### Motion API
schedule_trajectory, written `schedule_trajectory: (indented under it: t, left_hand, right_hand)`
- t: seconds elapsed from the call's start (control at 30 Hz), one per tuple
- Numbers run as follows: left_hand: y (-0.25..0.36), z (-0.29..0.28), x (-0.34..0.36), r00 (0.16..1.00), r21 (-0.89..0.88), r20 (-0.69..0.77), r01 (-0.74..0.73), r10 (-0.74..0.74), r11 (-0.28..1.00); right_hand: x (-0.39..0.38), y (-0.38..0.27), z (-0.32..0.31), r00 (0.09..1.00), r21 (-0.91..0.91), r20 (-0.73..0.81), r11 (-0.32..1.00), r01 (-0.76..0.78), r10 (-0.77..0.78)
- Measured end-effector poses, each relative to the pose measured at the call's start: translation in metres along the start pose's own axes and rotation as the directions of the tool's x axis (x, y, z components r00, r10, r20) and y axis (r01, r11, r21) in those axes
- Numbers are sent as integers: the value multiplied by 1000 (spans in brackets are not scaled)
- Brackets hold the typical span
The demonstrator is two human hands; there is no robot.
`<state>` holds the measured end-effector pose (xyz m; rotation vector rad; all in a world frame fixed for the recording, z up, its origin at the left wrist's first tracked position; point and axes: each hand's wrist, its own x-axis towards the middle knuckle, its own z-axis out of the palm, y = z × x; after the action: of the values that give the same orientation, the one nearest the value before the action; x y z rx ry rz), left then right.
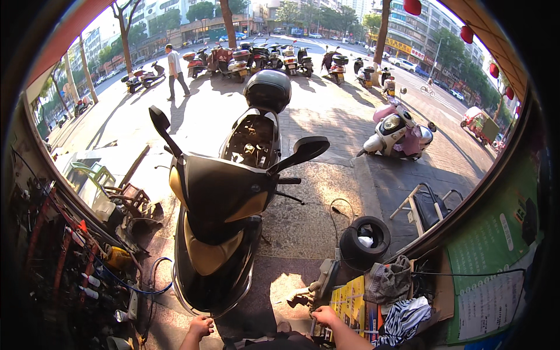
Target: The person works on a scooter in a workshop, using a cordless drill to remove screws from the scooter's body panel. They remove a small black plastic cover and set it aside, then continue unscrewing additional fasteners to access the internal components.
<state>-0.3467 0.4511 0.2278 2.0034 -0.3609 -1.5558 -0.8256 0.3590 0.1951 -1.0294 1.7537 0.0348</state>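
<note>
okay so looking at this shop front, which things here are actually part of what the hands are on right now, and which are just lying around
In hand:
- black and gold scooter, seat open, left hand at its front rim
- dark tool handle gripped by right hand

Lying about:
- tyre on the pavement
- grey rag and striped cloth
- yellow printed box
- white and pink scooter parked apart
- row of parked scooters

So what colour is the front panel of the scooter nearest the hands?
Black with gold panels, on the scooter; head view.

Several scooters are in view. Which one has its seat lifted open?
The black-and-gold scooter directly in front of the hands, topped by a black rear box. Its seat compartment gapes open; the white-and-pink scooter at right looks closed.
</note>
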Motion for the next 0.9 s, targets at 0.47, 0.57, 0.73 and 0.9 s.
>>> schedule_trajectory:
  t: [0.47, 0.57, 0.73, 0.9]
  left_hand:
    - [-89, -58, -46, 985, -204, -46, 152, -164, 967]
    - [-117, -91, -44, 994, -320, -49, 74, -95, 944]
    - [-155, -171, -51, 953, -232, -266, 83, -146, 969]
    - [-194, -252, -74, 888, -310, -426, 35, -171, 950]
  right_hand:
    - [14, -92, 47, 979, -131, 120, 975, 182, -166]
    - [3, -109, 83, 970, -31, 198, 988, 149, -140]
    - [-15, -138, 159, 967, -97, 238, 988, 118, -92]
    - [-33, -188, 227, 933, -188, 338, 962, 198, -126]
